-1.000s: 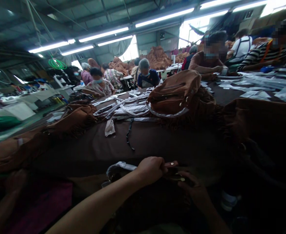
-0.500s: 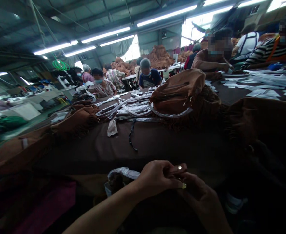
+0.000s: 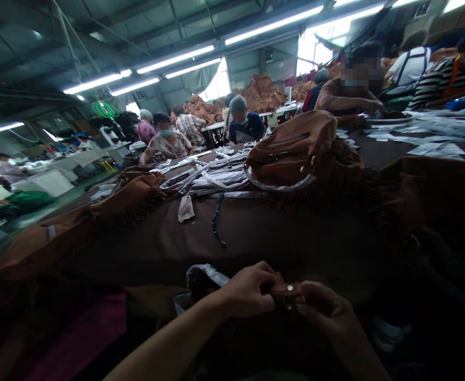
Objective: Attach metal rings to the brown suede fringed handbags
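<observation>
Brown strap [image 3: 280, 290] at five o'clock: your left hand [image 3: 252, 292] grips it, your right hand [image 3: 324, 304] pinches its end by the stud [image 3: 290, 288]. Apparently strap-handling; next move likely needs steady hold.

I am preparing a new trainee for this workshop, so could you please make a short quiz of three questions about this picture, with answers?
1. Which thing do the left hand and the right hand hold between them?
A) a spool of thread
B) a brown strap with a round, shiny stud
C) a pair of scissors

2. True or false: the pale tag lies on top of the dark narrow strip.

3. Fill in: the front handle of the large brown bag is ____ in colour than the bag itself.

Key: 1. B; 2. False, they lie apart, side by side; 3. lighter
</observation>
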### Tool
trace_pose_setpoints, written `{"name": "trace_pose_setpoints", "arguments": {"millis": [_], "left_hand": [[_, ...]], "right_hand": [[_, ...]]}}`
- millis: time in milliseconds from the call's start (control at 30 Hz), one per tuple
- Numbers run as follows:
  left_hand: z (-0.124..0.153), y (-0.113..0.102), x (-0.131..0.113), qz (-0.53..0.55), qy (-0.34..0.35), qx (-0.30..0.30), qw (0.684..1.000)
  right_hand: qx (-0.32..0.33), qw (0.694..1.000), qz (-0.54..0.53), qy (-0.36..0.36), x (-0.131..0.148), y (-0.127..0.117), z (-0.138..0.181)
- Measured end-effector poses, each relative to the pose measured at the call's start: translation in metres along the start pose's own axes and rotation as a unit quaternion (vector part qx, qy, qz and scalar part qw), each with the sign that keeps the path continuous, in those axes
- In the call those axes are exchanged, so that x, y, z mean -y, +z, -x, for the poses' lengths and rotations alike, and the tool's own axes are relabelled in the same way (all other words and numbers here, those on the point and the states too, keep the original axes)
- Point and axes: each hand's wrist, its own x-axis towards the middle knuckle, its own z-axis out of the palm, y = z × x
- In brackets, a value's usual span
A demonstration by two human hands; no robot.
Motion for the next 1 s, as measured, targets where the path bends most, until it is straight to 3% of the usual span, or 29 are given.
{"name": "trace_pose_setpoints", "arguments": {"millis": [133,200,400,533,667,767,867,1000], "left_hand": [[-0.005,0.001,0.001,0.018,-0.122,-0.007,0.992],[-0.007,0.005,0.004,0.055,-0.169,-0.009,0.984],[-0.004,0.010,0.008,0.180,-0.200,0.034,0.963],[-0.004,0.011,0.012,0.137,-0.200,-0.022,0.970],[-0.004,0.009,0.013,0.123,-0.190,-0.062,0.972],[-0.003,0.000,0.008,0.156,-0.171,-0.001,0.973],[-0.002,-0.010,0.005,0.227,-0.152,0.063,0.960],[-0.004,-0.015,0.012,0.264,-0.160,0.057,0.949]], "right_hand": [[0.044,0.996,0.067,-0.049,0.002,0.004,0.000],[0.036,0.985,0.136,-0.099,0.000,0.007,-0.001],[0.023,0.922,0.261,-0.283,-0.014,0.015,-0.004],[0.000,0.875,0.311,-0.372,-0.017,0.021,-0.010],[0.027,0.874,0.333,-0.354,-0.020,0.024,-0.022],[0.111,0.865,0.339,-0.353,-0.023,0.025,-0.032],[0.149,0.851,0.336,-0.376,-0.025,0.026,-0.037],[0.158,0.844,0.342,-0.382,-0.022,0.027,-0.040]]}}
